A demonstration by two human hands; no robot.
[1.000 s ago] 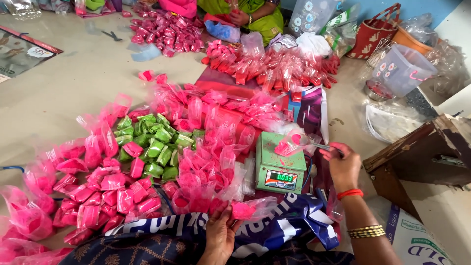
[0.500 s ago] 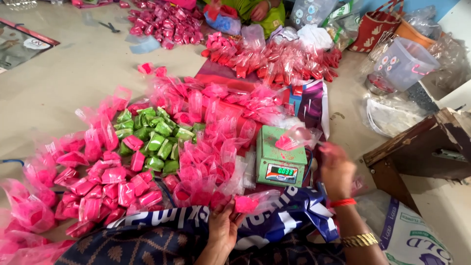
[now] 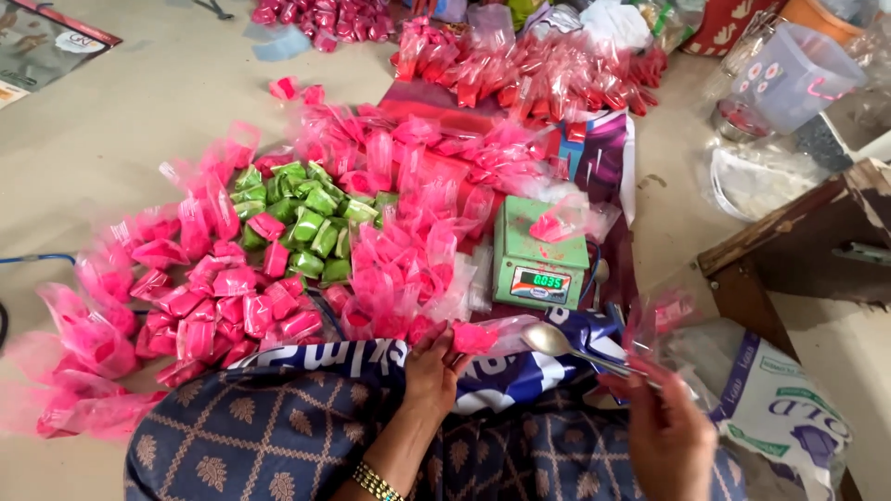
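My left hand [image 3: 434,364] pinches a small clear bag of pink powder [image 3: 483,336] over my lap. Lower right, my right hand [image 3: 666,431] holds a metal spoon [image 3: 557,341], whose bowl points at the mouth of that bag. Just beyond them stands a green digital scale [image 3: 538,264] with another small pink-filled bag [image 3: 557,223] on its plate. A crumpled plastic bag with pink powder [image 3: 661,314] lies by my right hand.
Several filled pink packets [image 3: 390,232] and green packets [image 3: 306,223] are heaped on the floor to the left. More red-pink packets [image 3: 548,74] lie farther back. A wooden stool [image 3: 817,246], a printed white sack [image 3: 780,408] and a plastic jug [image 3: 789,74] are at the right.
My right hand has come down from beside the scale to my lap, bringing the spoon to the bag in my left hand. A filled bag stays on the scale.
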